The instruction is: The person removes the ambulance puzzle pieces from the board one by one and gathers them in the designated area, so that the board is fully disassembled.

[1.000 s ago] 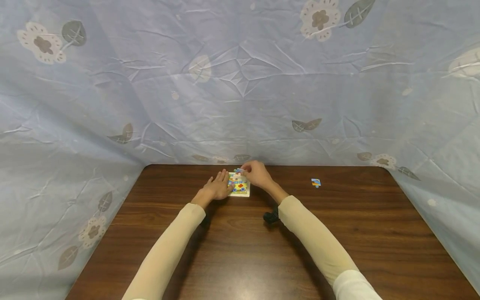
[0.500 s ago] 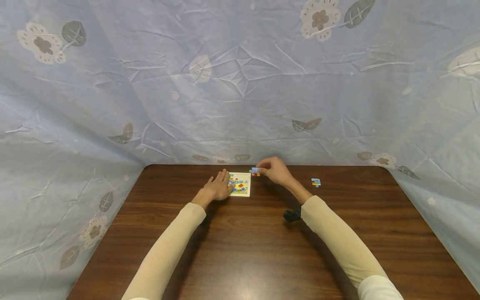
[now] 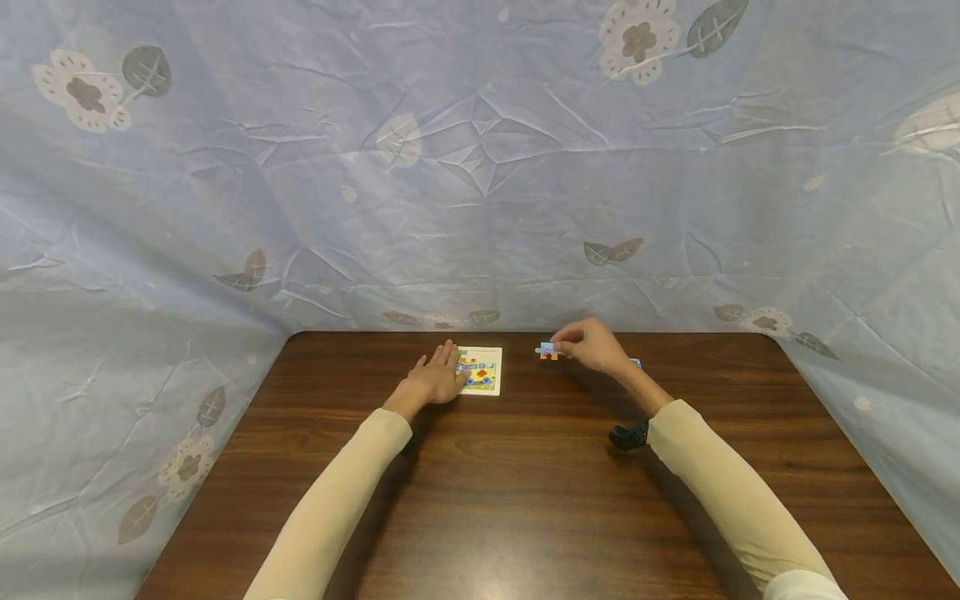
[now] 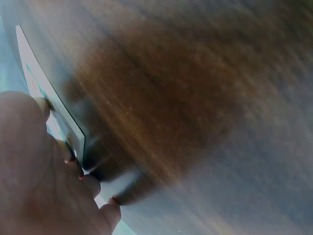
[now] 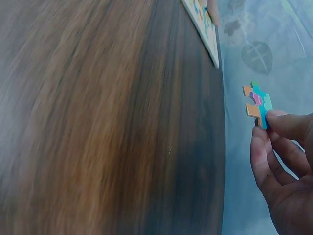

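My left hand [image 3: 433, 378] rests with straight fingers over the left side of a white-framed puzzle board [image 3: 498, 360] at the table's far side. Part of the board's picture shows, a yellow vehicle with a red cross; the fingers hide the rest. In the left wrist view the thumb and fingers lie along the board's edge [image 4: 61, 105]. Right of the board, my right hand [image 3: 594, 345] pinches a blue and orange puzzle piece [image 5: 259, 103] between thumb and fingers, apart from the board. Behind the right hand, a second puzzle piece [image 3: 636, 362] is mostly hidden.
The brown wooden table [image 3: 480, 492] ends just behind the board. A pale floral cloth [image 3: 480, 208] hangs behind it and at both sides. A black object [image 3: 628, 436] sits at the right wrist.
My right hand has moved right, away from the board, carrying the pinched puzzle piece. It now partly covers the loose piece. The left hand has stayed in place on the board.
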The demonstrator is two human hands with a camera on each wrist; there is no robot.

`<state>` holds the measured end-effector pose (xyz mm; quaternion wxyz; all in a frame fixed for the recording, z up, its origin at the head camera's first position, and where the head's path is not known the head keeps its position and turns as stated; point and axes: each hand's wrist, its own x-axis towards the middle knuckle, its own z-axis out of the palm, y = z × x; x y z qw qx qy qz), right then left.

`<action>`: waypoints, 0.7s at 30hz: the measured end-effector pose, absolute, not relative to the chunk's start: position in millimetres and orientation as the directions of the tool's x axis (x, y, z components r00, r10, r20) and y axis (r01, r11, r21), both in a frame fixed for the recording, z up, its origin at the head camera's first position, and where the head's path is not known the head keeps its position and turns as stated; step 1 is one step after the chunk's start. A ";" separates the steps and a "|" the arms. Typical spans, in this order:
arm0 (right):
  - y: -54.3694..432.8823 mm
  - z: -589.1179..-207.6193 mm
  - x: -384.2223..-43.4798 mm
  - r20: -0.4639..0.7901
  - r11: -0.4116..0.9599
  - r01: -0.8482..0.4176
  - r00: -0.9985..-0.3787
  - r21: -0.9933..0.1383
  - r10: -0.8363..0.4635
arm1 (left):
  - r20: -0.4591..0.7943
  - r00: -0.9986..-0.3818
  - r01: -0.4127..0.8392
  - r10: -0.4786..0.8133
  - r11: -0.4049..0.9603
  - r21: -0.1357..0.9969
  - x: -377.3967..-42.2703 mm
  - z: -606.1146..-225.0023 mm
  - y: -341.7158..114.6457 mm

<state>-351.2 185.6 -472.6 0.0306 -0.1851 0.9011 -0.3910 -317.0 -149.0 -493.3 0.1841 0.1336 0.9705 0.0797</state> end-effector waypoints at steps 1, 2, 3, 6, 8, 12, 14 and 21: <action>189.6 -473.5 -350.7 0.088 0.630 -0.309 -0.930 -0.713 -0.356 | -0.335 -0.897 0.229 0.288 0.952 0.203 -317.1 -493.8 -148.6; 193.3 -474.4 -350.3 0.087 0.634 -0.306 -0.932 -0.710 -0.353 | -0.335 -0.898 0.228 0.286 0.952 0.202 -317.1 -494.1 -148.5; 197.1 -475.8 -350.3 0.086 0.637 -0.305 -0.932 -0.708 -0.351 | -0.335 -0.898 0.228 0.286 0.952 0.202 -316.9 -493.9 -148.3; 208.4 -479.9 -350.2 0.085 0.649 -0.306 -0.934 -0.697 -0.348 | -0.333 -0.899 0.227 0.285 0.953 0.202 -316.9 -494.1 -148.0; 216.2 -482.2 -349.9 0.077 0.657 -0.300 -0.935 -0.692 -0.345 | -0.333 -0.899 0.227 0.284 0.953 0.201 -316.7 -493.8 -147.6; 232.3 -484.5 -349.6 0.051 0.666 -0.282 -0.938 -0.691 -0.344 | -0.333 -0.899 0.230 0.284 0.954 0.193 -315.4 -492.6 -146.9; 240.2 -485.0 -350.1 0.045 0.671 -0.274 -0.940 -0.689 -0.339 | -0.331 -0.900 0.232 0.285 0.954 0.191 -314.5 -492.0 -146.7; 261.6 -490.4 -352.1 0.010 0.693 -0.215 -0.958 -0.688 -0.288 | -0.328 -0.902 0.228 0.282 0.954 0.193 -313.8 -492.3 -146.2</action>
